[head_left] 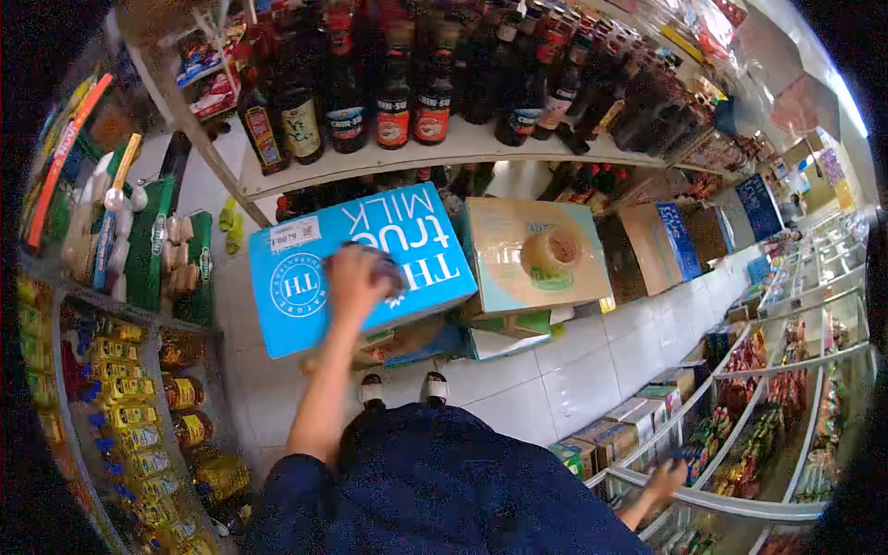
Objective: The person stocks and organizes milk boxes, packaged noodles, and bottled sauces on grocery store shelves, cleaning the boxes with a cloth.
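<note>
My left hand [353, 285] is over the top of a blue carton [305, 242] printed with "TH true MILK" lettering. Its fingers are curled round a small dark object [388, 274], blurred by motion; I cannot make out what it is. The carton sits on other boxes in front of the bottle shelf, its lettering upside down to me. Far off to the right, my right hand [662, 483] is at the pale rail [712, 498] of a rack of packets. Its fingers are small and blurred, with a dark shape beside them.
Dark sauce bottles [392, 116] crowd the shelf [462, 155] ahead. A brown box [499, 231] stands right of the blue carton, with more boxes [653, 248] beyond. Yellow-labelled bottles [129, 416] fill the left rack. My shoes [435, 387] are on white floor tiles [518, 396].
</note>
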Motion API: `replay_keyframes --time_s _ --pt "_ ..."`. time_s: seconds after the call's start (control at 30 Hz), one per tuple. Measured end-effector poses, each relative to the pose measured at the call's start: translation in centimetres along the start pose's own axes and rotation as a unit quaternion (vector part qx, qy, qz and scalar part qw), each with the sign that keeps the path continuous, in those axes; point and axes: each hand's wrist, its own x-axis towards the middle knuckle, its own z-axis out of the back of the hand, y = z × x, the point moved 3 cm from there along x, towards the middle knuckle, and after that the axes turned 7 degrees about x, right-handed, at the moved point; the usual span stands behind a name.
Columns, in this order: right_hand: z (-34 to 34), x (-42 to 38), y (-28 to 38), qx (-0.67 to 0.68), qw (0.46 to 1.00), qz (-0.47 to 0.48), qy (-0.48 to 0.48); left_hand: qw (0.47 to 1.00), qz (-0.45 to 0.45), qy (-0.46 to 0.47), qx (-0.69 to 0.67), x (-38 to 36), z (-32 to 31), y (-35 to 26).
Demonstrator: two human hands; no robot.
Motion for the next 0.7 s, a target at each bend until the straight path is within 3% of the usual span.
replay_keyframes --time_s 0.03,0.07,0.1,0.13,0.17,0.23,0.33,0.47,0.57,0.63,0.67,0.7 --pt "1.0 -2.0 -4.6 0.000 0.994 -0.102 -0.038 0.998 0.054 0.002 0.032 0.2 1.7 2.1" --pt "4.1 -3.7 -6.1 -0.094 0.976 -0.196 -0.029 0.975 0.051 -0.171 0.133 -1.0 1.6 5.4" --pt "7.4 -5.3 -5.9 -0.185 0.940 -0.285 -0.019 0.977 0.093 -0.143 0.128 -1.2 2.8 7.7" --pt "7.6 -5.5 -6.1 -0.190 0.938 -0.288 -0.016 0.966 0.172 -0.137 0.134 -1.6 3.2 10.2" --pt "7.8 -5.7 -6.2 -0.196 0.939 -0.282 -0.015 0.950 0.193 -0.169 0.180 -2.1 3.0 12.1" --pt "8.0 -6.0 -6.3 -0.209 0.941 -0.268 -0.011 0.948 0.202 -0.146 0.198 -1.5 1.9 11.4" --pt "8.3 -6.4 -6.5 -0.221 0.944 -0.246 -0.015 0.971 0.155 -0.083 0.161 -0.7 -0.2 7.1" --pt "8.3 -6.9 -6.6 -0.233 0.947 -0.218 -0.022 0.979 0.136 -0.067 0.133 -0.2 -0.8 4.7" --pt "8.3 -7.1 -6.7 -0.238 0.953 -0.185 -0.029 0.969 0.169 -0.105 0.149 -0.1 -0.1 7.8" --pt "8.3 -7.3 -6.7 -0.239 0.958 -0.157 -0.035 0.933 0.258 -0.141 0.205 -0.5 1.5 10.2" --pt "8.2 -7.3 -6.7 -0.239 0.960 -0.142 -0.037 0.905 0.280 -0.205 0.246 -0.8 1.8 10.5" --pt "8.3 -7.4 -6.7 -0.237 0.962 -0.126 -0.037 0.923 0.250 -0.190 0.220 -0.3 1.6 9.9"
